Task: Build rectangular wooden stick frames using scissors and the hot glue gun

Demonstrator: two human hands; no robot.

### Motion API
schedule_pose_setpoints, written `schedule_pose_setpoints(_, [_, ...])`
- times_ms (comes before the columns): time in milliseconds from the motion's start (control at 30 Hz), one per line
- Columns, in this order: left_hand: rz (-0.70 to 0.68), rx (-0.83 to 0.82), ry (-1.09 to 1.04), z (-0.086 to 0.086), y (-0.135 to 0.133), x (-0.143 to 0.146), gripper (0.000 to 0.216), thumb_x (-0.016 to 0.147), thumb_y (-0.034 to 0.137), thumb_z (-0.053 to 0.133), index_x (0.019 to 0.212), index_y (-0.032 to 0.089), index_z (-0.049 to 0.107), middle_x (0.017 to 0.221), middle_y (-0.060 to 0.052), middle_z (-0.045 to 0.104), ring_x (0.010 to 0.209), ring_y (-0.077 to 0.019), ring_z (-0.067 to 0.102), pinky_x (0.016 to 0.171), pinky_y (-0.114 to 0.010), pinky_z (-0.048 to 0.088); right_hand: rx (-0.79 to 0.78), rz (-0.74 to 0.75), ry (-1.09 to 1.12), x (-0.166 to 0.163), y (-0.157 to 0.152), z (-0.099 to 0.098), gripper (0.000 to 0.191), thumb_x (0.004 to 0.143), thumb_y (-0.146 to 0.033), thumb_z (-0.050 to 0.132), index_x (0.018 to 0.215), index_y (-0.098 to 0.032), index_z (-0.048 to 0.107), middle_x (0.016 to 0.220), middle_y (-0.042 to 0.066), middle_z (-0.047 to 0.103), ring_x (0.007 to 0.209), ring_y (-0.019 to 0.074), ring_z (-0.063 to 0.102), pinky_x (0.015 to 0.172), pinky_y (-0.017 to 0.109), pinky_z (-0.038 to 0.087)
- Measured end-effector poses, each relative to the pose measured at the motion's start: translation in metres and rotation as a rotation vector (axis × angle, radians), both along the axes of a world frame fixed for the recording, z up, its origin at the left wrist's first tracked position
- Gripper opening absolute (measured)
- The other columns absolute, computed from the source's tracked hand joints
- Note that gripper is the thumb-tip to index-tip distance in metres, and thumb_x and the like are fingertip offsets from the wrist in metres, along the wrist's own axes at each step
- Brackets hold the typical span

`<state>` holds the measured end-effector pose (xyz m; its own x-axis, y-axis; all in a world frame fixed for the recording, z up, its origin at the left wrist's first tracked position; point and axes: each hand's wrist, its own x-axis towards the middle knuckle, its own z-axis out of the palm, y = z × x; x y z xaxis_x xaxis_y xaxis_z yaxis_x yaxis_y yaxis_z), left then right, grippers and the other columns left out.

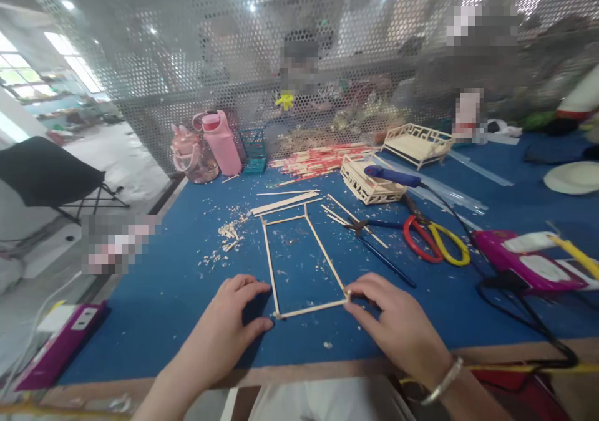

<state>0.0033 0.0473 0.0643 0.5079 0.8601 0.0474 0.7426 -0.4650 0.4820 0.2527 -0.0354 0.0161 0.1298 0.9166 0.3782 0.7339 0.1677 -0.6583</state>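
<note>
The right hand (397, 312) pinches the near right corner of a rectangular wooden stick frame (326, 256) between thumb and fingertips; a silvery bracelet (443, 383) circles that wrist. The left hand (224, 321) lies by the near left corner, its thumb and index finger spread apart, with the fingertips just beside the stick; whether they touch it, I cannot tell. The frame lies on the blue tabletop (163, 321) between the two hands, its narrow far end pointing away from the person, and short stubs rise at the far corners.

Just beyond that end lie loose wooden sticks (285, 203), with a scatter of wood chips (229, 234) to their left. To the right of the frame, blue-handled nippers (386, 259) rest open near scissors (440, 240) with one red and one yellow handle. A blue-handled corded tool (393, 175) lies against a small wooden lattice piece (367, 181); a miniature wooden bench (416, 145) stands farther back. Behind the loose sticks is a pile of red-marked sticks (318, 164), and left of it stand a teal miniature chair (254, 153) and a pink bottle (223, 146).
</note>
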Motion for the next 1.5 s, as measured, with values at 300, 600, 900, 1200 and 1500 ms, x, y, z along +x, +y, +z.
schedule_pose_setpoints(300, [0.348,-0.063,-0.837,-0.024,-0.019,-0.009,0.059,0.070,0.024,0.059,0.128,0.025,0.049,0.131,-0.011,0.058,0.115,-0.0227,0.059,0.089,-0.036,0.052,-0.072,0.083,0.556,-0.008,-0.012,0.045,0.020,0.075,-0.039,0.064,0.075,-0.019,0.064,0.068,0.001,0.064,0.051,0.0106,0.053,0.048,0.022,0.045])
schedule_pose_setpoints(600, [0.390,-0.219,-1.001,-0.018,-0.004,0.015,0.046,0.070,0.043,0.068,0.110,0.024,0.061,0.129,-0.010,0.060,0.126,-0.0238,0.051,0.101,-0.038,0.045,-0.296,0.124,1.460,-0.014,-0.035,0.049,0.033,0.053,-0.039,0.085,0.069,-0.018,0.065,0.068,0.001,0.067,0.060,0.0096,0.060,0.048,0.017,0.047])
schedule_pose_setpoints(900, [0.387,-0.420,-0.811,0.037,0.001,0.003,0.039,0.060,0.035,0.080,0.091,0.014,0.067,0.071,-0.005,0.072,0.059,-0.0148,0.065,0.063,-0.029,0.054,-0.348,0.092,1.240,0.002,-0.028,0.033,0.017,0.075,-0.034,0.067,0.079,-0.018,0.069,0.074,0.005,0.070,0.056,0.0092,0.061,0.043,0.017,0.047])
schedule_pose_setpoints(1200, [0.496,-0.587,-0.728,0.028,0.021,0.010,0.016,0.068,0.023,0.075,0.072,0.012,0.065,0.067,-0.008,0.070,0.055,-0.0138,0.064,0.052,-0.023,0.050,-0.342,-0.049,0.718,0.023,-0.004,0.026,0.015,0.069,-0.028,0.066,0.062,-0.015,0.064,0.047,-0.003,0.056,0.036,0.0055,0.041,0.033,0.017,0.027])
schedule_pose_setpoints(1500, [0.653,-0.081,-0.814,-0.012,0.015,-0.022,0.025,0.079,0.034,0.056,0.095,0.015,0.061,0.074,-0.001,0.066,0.060,-0.0103,0.056,0.052,-0.019,0.041,-0.196,-0.064,0.625,0.036,-0.010,0.005,0.040,0.063,-0.048,0.067,0.088,-0.016,0.063,0.059,-0.004,0.056,0.049,0.0095,0.045,0.044,0.023,0.031])
